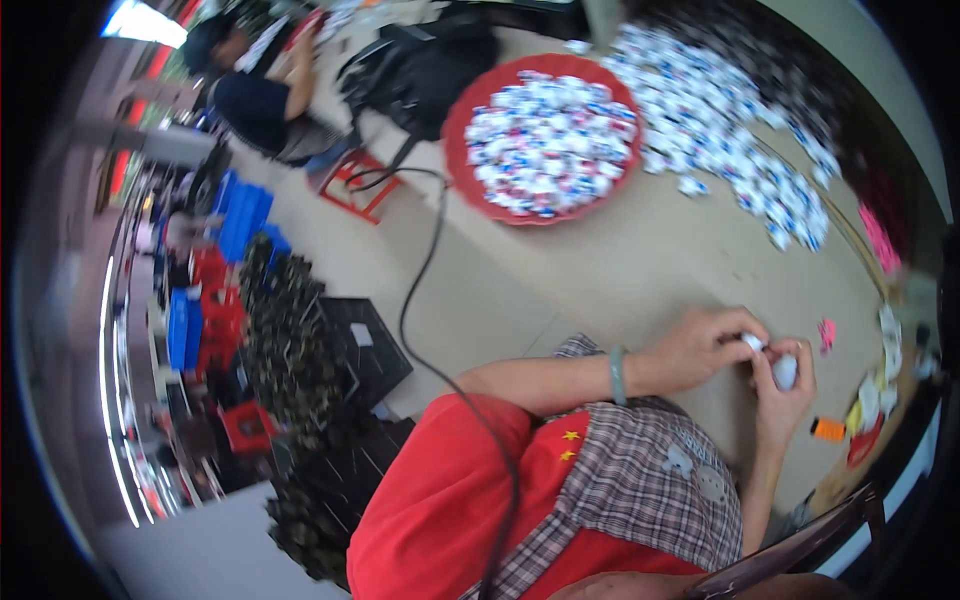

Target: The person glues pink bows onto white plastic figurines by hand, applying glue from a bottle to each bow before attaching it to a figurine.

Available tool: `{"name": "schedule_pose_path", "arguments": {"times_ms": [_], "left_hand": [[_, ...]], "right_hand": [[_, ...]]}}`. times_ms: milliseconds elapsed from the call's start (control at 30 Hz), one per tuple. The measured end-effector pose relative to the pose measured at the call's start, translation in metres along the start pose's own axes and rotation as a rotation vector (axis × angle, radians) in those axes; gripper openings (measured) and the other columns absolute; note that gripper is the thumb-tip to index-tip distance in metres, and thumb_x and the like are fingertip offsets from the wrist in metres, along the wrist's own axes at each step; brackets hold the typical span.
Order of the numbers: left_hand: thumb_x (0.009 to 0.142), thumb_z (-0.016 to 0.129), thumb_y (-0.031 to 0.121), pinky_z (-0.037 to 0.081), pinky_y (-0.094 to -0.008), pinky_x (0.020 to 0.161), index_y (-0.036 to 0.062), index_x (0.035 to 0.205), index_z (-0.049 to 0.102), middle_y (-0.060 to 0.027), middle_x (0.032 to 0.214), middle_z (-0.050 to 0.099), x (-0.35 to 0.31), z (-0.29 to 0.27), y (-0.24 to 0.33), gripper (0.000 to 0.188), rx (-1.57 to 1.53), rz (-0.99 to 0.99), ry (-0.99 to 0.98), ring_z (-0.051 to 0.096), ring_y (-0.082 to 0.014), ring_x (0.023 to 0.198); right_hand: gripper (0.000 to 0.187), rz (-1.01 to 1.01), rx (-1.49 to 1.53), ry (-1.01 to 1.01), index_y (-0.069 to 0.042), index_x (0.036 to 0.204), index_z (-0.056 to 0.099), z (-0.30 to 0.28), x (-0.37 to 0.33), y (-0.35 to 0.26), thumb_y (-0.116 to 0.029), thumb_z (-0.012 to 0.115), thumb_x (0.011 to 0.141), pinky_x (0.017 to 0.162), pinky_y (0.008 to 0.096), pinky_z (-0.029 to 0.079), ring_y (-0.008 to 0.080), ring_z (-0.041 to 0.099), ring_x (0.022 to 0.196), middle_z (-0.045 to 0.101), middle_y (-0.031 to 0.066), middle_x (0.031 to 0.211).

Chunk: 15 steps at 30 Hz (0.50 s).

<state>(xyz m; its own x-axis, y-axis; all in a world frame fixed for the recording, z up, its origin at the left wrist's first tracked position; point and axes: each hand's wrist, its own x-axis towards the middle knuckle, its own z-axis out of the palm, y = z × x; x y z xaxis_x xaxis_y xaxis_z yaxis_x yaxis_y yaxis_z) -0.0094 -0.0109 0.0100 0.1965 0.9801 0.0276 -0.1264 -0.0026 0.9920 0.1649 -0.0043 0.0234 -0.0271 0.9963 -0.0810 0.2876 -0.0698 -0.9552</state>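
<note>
My left hand (pixel 712 345), with a pale green bangle at its wrist, pinches a small white bit (pixel 752 342) between thumb and fingers. Close against it, my right hand (pixel 785 388) is curled around a small, rounded, whitish piece (pixel 785 373). Both hands meet over the pale table, in front of my checked apron (pixel 650 455). Whether the white bit and the rounded piece are joined cannot be made out. Beyond my hands stands a red scalloped basin (pixel 463 180), heaped with small white pieces with blue and red marks (pixel 550 140).
More white-and-blue pieces (pixel 740 150) lie spread on the table (pixel 620 270) at the far right, beside a dark heap (pixel 770 65). A pink scrap (pixel 826 335) and an orange item (pixel 828 429) lie near my right hand. A black bag (pixel 425 65) rests left of the basin. Another person (pixel 255 105) sits far left.
</note>
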Motion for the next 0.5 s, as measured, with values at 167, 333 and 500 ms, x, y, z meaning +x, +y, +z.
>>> {"name": "schedule_pose_path", "arguments": {"times_ms": [167,333,500], "left_hand": [[0.086,0.06,0.008,0.05,-0.0287,0.083,-0.0003,0.104,0.061,-0.0087,0.101,0.066,-0.011,-0.012,0.008,0.019,-0.081,0.056,0.034,0.063,-0.0139,0.094],[0.087,0.058,0.002,0.048,-0.0278,0.087,-0.0014,0.107,0.058,-0.0069,0.104,0.063,-0.013,-0.026,-0.001,0.019,-0.307,0.06,0.031,0.059,-0.0125,0.099],[0.087,0.059,0.0,0.046,-0.027,0.09,-0.0008,0.11,0.057,-0.0059,0.107,0.061,-0.017,-0.036,0.006,0.023,-0.536,0.038,0.072,0.056,-0.0113,0.104]], "right_hand": [[0.022,-0.066,0.008,-0.112,-0.005,0.092,0.053,0.009,0.007,-0.011,0.005,0.067,0.079,0.049,0.0168,0.034,0.0031,0.043,0.057,0.05,-0.0015,0.072],[0.022,-0.073,-0.032,-0.203,-0.005,0.094,0.053,0.025,0.02,-0.023,0.002,0.067,0.08,0.048,0.0166,0.032,0.0029,0.041,0.056,0.049,-0.0019,0.074],[0.022,-0.119,-0.038,-0.272,-0.005,0.098,0.055,0.036,0.03,-0.023,0.0,0.068,0.081,0.048,0.016,0.031,0.0029,0.041,0.059,0.048,-0.0019,0.078]]}}
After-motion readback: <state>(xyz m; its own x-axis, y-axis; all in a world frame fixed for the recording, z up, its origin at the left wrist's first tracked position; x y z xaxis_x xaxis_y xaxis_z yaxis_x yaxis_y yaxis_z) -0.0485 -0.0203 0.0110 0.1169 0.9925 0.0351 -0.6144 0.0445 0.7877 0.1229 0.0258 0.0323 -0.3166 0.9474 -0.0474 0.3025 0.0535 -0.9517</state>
